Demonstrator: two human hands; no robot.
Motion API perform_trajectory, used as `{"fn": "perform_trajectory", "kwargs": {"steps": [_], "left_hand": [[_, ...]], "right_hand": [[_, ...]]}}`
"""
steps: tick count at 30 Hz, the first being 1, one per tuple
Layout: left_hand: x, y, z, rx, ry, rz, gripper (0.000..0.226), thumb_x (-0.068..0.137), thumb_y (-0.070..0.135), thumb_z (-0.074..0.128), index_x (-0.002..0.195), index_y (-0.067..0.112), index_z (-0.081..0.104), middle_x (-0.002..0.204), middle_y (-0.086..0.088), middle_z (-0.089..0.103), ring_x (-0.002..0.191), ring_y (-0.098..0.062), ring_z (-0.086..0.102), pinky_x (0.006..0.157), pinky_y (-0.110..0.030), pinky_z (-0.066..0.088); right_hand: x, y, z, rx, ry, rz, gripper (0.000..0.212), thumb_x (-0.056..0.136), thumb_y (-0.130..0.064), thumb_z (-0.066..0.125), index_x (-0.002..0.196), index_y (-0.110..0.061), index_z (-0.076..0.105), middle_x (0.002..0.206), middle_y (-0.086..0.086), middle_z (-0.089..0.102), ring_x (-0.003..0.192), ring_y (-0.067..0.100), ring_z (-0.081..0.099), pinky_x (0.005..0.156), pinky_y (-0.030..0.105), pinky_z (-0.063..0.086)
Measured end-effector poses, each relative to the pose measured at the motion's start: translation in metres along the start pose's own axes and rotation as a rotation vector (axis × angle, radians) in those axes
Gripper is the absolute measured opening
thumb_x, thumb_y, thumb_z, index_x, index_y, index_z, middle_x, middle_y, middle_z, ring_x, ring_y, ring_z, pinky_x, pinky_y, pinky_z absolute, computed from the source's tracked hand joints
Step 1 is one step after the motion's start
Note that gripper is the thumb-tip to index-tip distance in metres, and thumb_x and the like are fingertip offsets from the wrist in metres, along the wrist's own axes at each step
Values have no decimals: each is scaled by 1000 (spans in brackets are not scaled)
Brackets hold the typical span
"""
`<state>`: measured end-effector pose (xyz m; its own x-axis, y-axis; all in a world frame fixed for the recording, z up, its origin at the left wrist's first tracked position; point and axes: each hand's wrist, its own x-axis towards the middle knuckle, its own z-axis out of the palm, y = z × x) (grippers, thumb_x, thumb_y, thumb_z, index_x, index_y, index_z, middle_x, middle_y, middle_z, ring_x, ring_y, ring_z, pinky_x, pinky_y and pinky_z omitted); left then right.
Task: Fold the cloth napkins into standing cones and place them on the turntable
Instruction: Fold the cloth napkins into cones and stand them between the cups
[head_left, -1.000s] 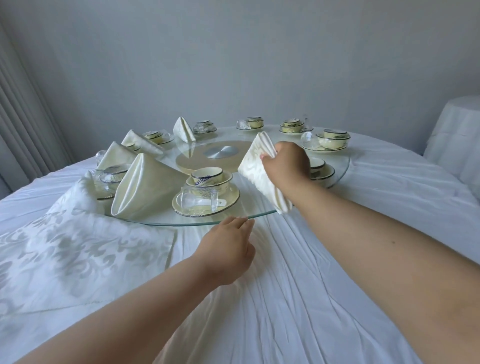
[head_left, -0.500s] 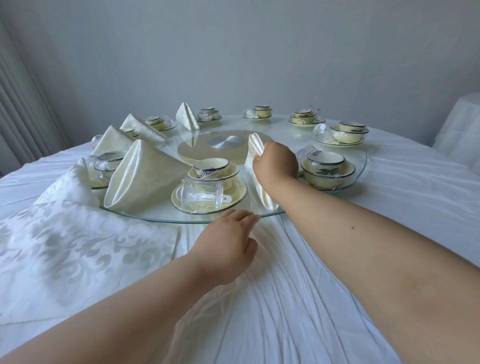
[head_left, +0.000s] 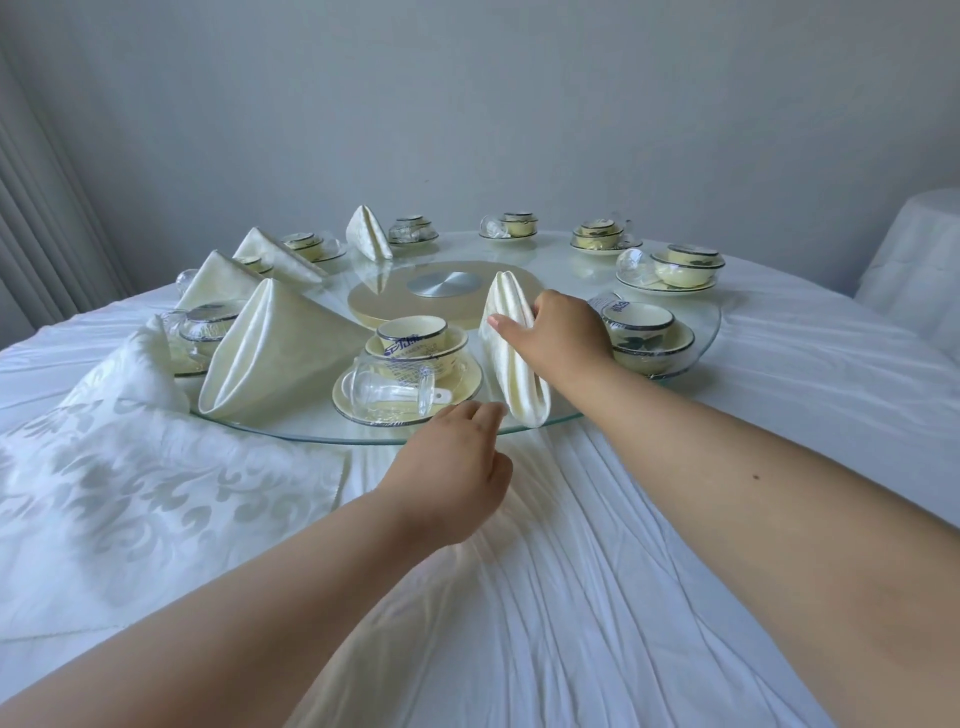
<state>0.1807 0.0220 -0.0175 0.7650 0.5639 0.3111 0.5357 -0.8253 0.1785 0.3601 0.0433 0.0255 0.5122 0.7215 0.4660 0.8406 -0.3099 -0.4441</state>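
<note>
On turntable (head_left: 691, 270), napkin (head_left: 511, 353) within right grip (head_left: 558, 327)

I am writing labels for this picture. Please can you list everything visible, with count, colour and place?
turntable: one, clear glass, on the table centre.
cones: four, cream, standing on the turntable's left side.
napkin: one, cream, folded, at the turntable's near edge.
place settings: about nine, cream with dark rims, around the turntable rim.
flat napkins: stack, white patterned, on the table at left.
tablecloth: one, white, wrinkled.
side table: one, white-covered, far right.
curtain: grey, far left.
left hand: at the turntable's near edge.
right hand: grips the napkin.
</note>
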Motion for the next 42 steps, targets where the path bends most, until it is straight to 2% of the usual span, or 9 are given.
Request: {"fn": "perform_trajectory", "kwargs": {"steps": [3, 6, 11, 17, 22, 26, 29, 35, 42], "left_hand": [[8, 9, -1, -26, 42, -51, 49, 89, 18, 39, 139, 13, 37, 123, -9, 52, 112, -27, 48, 85, -32, 39], [17, 14, 0, -48, 92, -74, 48, 90, 20, 37, 137, 14, 39, 114, -11, 53, 105, -29, 49, 79, -32, 38], [33, 19, 3, -77, 86, -202, 54, 82, 34, 21, 121, 9, 49, 104, -13, 55, 100, -29, 50, 79, -34, 41], [36, 23, 9, -17, 157, -246, 23, 96, 26, 33, 79, 11, 38, 79, -8, 40, 86, -31, 50, 70, -36, 36], [39, 23, 13, -2, 184, -218, 25, 98, 35, 32, 88, 14, 41, 82, -7, 43, 89, -31, 51, 71, -36, 36], [45, 24, 16, 9, 183, -246, 41, 99, 47, 26, 111, 14, 47, 85, -6, 43, 94, -33, 53, 69, -35, 34], [49, 25, 18, 23, 178, -274, 48, 98, 51, 22, 110, 11, 48, 89, -10, 48, 96, -33, 54, 69, -35, 34], [50, 25, 21, 13, 175, -287, 55, 97, 55, 18, 107, 10, 49, 99, -12, 54, 97, -32, 54, 69, -35, 35], [49, 25, 19, -26, 169, -291, 57, 97, 56, 16, 106, 12, 51, 99, -12, 54, 97, -32, 54, 71, -36, 38]], "right_hand": [[-7, 11, -6, 70, -46, -18, 55, 90, -54, 51, 120, -8, 48, 97, 9, 64, 94, 31, 60, 72, 34, 47], [-19, 20, -10, 135, -33, -116, 43, 96, -45, 45, 125, -14, 40, 90, 9, 61, 87, 31, 59, 71, 36, 46], [-44, 29, -11, 117, -104, -247, 38, 100, -45, 32, 102, -16, 57, 96, 10, 58, 93, 31, 56, 77, 35, 44], [-53, 30, -11, 88, -59, -154, 48, 99, -49, 21, 68, -17, 39, 91, 16, 59, 90, 31, 54, 72, 34, 35], [-56, 27, -12, 258, -187, -123, 55, 99, -50, 16, 60, -22, 43, 76, 8, 57, 85, 29, 53, 70, 33, 35], [-55, 30, -14, 388, -282, -36, 81, 93, -61, 9, 107, -7, 67, 112, 14, 67, 112, 29, 56, 98, 41, 41], [-56, 29, -17, 345, -284, -10, 72, 96, -58, 9, 77, -17, 66, 89, 10, 65, 96, 27, 56, 86, 35, 42], [-56, 28, -18, 333, -298, -1, 68, 96, -57, 8, 76, -21, 63, 86, 8, 63, 94, 26, 55, 83, 35, 41], [-56, 30, -19, 345, -296, 11, 79, 93, -61, 8, 117, -12, 64, 122, 11, 64, 120, 28, 52, 103, 41, 38]]}}
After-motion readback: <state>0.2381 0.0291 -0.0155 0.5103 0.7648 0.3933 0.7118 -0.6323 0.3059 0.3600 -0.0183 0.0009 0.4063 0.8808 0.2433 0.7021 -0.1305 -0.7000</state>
